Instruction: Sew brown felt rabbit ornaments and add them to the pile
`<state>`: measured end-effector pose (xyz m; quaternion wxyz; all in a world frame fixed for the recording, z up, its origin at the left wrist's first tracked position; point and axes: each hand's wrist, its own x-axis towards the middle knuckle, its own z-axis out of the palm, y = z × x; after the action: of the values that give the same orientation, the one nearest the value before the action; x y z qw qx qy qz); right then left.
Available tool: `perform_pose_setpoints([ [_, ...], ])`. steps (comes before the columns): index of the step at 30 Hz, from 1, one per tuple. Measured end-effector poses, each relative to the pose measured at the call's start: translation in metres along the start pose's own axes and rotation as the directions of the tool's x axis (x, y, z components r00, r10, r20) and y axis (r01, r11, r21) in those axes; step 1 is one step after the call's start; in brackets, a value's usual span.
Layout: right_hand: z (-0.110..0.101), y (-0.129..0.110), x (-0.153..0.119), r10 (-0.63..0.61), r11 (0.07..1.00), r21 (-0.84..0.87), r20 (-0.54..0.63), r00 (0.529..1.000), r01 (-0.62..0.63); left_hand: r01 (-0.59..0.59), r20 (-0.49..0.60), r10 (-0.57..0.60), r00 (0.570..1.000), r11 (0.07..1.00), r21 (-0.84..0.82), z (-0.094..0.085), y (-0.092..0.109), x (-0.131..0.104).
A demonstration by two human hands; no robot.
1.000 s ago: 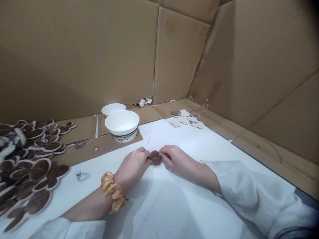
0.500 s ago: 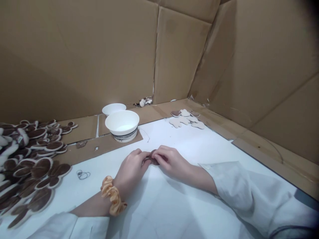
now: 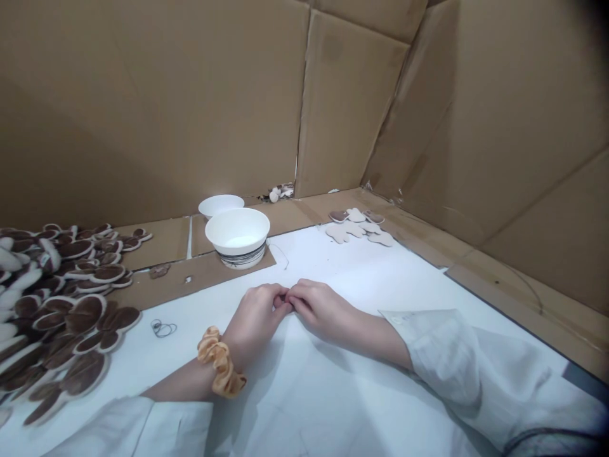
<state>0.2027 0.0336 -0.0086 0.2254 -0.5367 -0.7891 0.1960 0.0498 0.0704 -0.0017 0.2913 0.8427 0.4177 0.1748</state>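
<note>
My left hand [image 3: 259, 315] and my right hand [image 3: 318, 308] meet fingertip to fingertip over the middle of the white board [image 3: 304, 393]. Both are closed in a pinch, and whatever lies between the fingers is hidden. An orange scrunchie [image 3: 221, 363] circles my left wrist. Left of it, a small tangle of dark thread [image 3: 163, 328] lies on the board. Brown plush pieces with pale edges [image 3: 84, 373] are heaped at the far left. Beyond my hands, several flat pale pieces [image 3: 354, 230] lie near the board's back corner.
A white bowl [image 3: 238, 230] with dark thread wound round its base stands behind my left hand, with a second white bowl [image 3: 219, 204] behind it. Tall cardboard walls [image 3: 200, 101] enclose the back and right. Small white and brown scraps [image 3: 277, 193] lie by the back wall.
The brown piece seen between my fingers before is now hidden by them. My hands have drawn closer together. The view has shifted slightly.
</note>
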Motion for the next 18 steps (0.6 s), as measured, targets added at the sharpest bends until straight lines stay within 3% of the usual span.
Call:
perform_pose_setpoints([
  [11, -0.011, 0.0, -0.004, 0.089, 0.994, -0.064, 0.038, 0.995, -0.086, -0.004, 0.042, 0.001, 0.999, 0.997, 0.073, -0.003, 0.007, 0.0],
  [18, -0.014, 0.005, -0.008, 0.074, 0.995, -0.064, -0.014, 0.997, -0.075, -0.01, 0.01, 0.009, 1.0, 0.998, 0.068, 0.0, 0.002, -0.001],
])
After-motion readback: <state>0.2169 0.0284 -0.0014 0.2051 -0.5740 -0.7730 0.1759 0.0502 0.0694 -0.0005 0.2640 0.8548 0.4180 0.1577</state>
